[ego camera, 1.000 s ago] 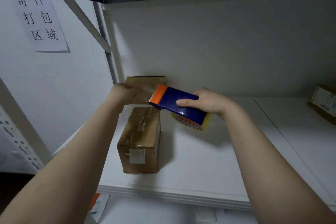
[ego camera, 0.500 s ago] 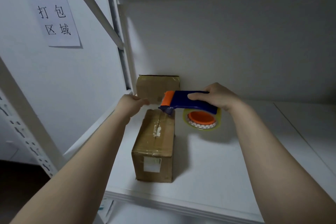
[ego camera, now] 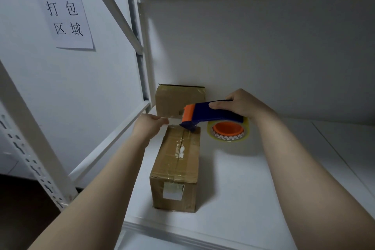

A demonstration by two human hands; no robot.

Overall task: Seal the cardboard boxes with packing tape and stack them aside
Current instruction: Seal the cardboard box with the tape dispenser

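Observation:
A long brown cardboard box (ego camera: 176,166) lies on the white shelf (ego camera: 253,189), its top seam running away from me with old tape patches. My right hand (ego camera: 241,105) grips a blue and orange tape dispenser (ego camera: 209,114) carrying a clear tape roll (ego camera: 228,132); the dispenser's nose touches the box's far top edge. My left hand (ego camera: 149,125) pinches the free end of the clear tape just left of the dispenser's nose, at the box's far left corner.
A second cardboard box (ego camera: 179,98) stands against the back wall behind the first. A white upright post (ego camera: 142,50) and slanted brace frame the shelf's left side. A paper sign (ego camera: 65,9) hangs on the left wall.
The dispenser came down from mid-air until its nose met the box's far end. My left hand stayed with the tape end and dropped alongside. The view shifted left.

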